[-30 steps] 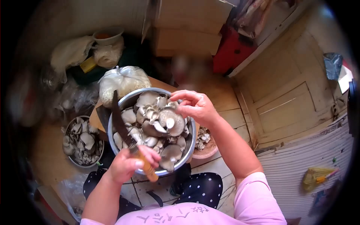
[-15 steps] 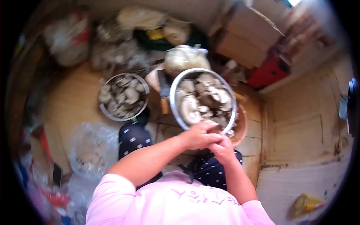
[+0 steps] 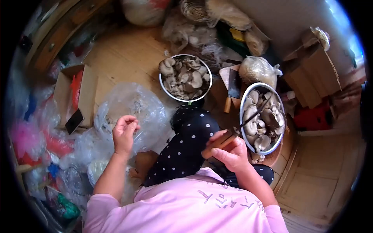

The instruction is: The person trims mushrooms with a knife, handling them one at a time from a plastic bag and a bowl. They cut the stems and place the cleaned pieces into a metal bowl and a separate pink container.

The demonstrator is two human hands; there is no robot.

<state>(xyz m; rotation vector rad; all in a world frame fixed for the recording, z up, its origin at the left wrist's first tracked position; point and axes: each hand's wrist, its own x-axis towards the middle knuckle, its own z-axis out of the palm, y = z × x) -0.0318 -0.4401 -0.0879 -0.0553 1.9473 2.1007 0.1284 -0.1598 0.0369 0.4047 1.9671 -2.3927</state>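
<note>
My right hand (image 3: 230,152) is closed round the wooden handle of a knife (image 3: 220,143). Its thin dark blade points up and right, across the bowl of oyster mushrooms (image 3: 262,123). That metal bowl (image 3: 243,101) sits tilted to my right. Away to the left, my left hand (image 3: 125,131) hovers by a clear plastic bag (image 3: 153,110) with small scraps in it. Its fingers are half curled and apart, with nothing visible between them. A second bowl (image 3: 161,86), full of oyster mushrooms (image 3: 185,77), stands on the floor beyond my knee.
A cleaver (image 3: 233,87) lies on a pale board between the bowls. Behind it is a knotted plastic bag (image 3: 258,72). Cardboard boxes (image 3: 316,75) stand at the right. An open carton (image 3: 87,87) and loose plastic bags crowd the left.
My view has turned left. My left hand has moved from beside my right hand at the bowl to the plastic bag. The knife now shows plainly in my right hand.
</note>
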